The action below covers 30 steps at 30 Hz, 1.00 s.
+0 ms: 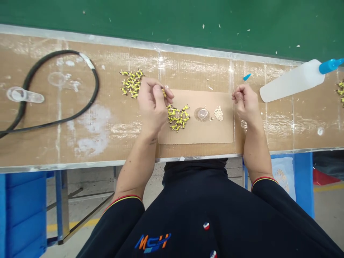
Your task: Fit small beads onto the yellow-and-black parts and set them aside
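My left hand (153,104) is closed, its fingertips around a small yellow-and-black piece (164,92) that is mostly covered by the fingers. Just below its fingertips, a small pile of the same yellow-and-black pieces (178,118) lies on a cardboard sheet (199,138). Behind that hand sits another pile of such pieces (131,84). My right hand (245,102) is raised by the sheet's right edge, thumb and fingers pinched; whatever they hold is too small to make out. Between the hands are a small clear cup (202,114) and a heap of tiny pale bits (218,113).
A white bottle with a blue nozzle (292,80) lies to the right, near a loose blue cap (247,77). On the left, a black cable (96,84) loops past a clear plastic piece (25,95). More yellow pieces (340,93) show at the far right edge.
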{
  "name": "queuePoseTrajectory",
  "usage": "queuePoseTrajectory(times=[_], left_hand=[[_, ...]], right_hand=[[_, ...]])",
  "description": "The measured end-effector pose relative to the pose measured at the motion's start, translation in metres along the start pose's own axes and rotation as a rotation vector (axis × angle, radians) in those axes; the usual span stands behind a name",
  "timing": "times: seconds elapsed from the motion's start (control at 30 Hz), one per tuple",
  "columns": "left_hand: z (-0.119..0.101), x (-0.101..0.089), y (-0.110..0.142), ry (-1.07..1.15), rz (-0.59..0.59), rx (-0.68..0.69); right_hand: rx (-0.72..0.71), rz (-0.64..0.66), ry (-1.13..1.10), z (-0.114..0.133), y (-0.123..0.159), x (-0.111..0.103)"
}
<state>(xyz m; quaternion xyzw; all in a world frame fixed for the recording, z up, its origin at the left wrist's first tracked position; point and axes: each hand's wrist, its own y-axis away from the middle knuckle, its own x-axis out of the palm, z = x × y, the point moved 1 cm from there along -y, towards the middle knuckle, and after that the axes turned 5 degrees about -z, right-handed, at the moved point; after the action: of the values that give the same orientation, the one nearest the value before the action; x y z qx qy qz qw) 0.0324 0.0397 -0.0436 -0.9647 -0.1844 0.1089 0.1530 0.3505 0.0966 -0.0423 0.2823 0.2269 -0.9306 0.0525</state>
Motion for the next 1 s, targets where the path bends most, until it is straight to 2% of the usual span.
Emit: queuePoseTrajectory(times=[0.07, 0.17, 0.27, 0.33, 0.4, 0.53, 0.67, 0.77, 1.0], left_hand=[[-0.005, 0.008, 0.004, 0.105, 0.040, -0.119], [-0.015, 0.017, 0.011, 0.273, 0.138, -0.316], [-0.026, 0.022, 0.018, 0.416, 0.260, -0.400], [-0.033, 0.025, 0.025, 0.475, 0.350, -0.371], [-0.040, 0.028, 0.031, 0.455, 0.410, -0.272], [-0.048, 0.033, 0.041, 0.280, 0.427, -0.072], [-0.051, 0.034, 0.043, 0.203, 0.457, 0.026], [-0.052, 0.034, 0.042, 0.159, 0.465, 0.039], [-0.050, 0.036, 0.042, 0.170, 0.478, -0.003]], right_hand=[[-0.020, -0.069, -0.128, 0.018, 0.003, 0.003], [-0.089, -0.070, -0.211, 0.042, 0.008, 0.012], [-0.156, -0.059, -0.230, 0.059, 0.013, 0.021], [-0.171, -0.054, -0.271, 0.067, 0.016, 0.026], [-0.155, -0.060, -0.340, 0.072, 0.020, 0.030], [-0.116, -0.085, -0.416, 0.076, 0.028, 0.036], [-0.124, -0.069, -0.378, 0.077, 0.031, 0.037], [-0.162, -0.041, -0.322, 0.076, 0.033, 0.037], [-0.389, -0.023, -0.217, 0.080, 0.032, 0.038]])
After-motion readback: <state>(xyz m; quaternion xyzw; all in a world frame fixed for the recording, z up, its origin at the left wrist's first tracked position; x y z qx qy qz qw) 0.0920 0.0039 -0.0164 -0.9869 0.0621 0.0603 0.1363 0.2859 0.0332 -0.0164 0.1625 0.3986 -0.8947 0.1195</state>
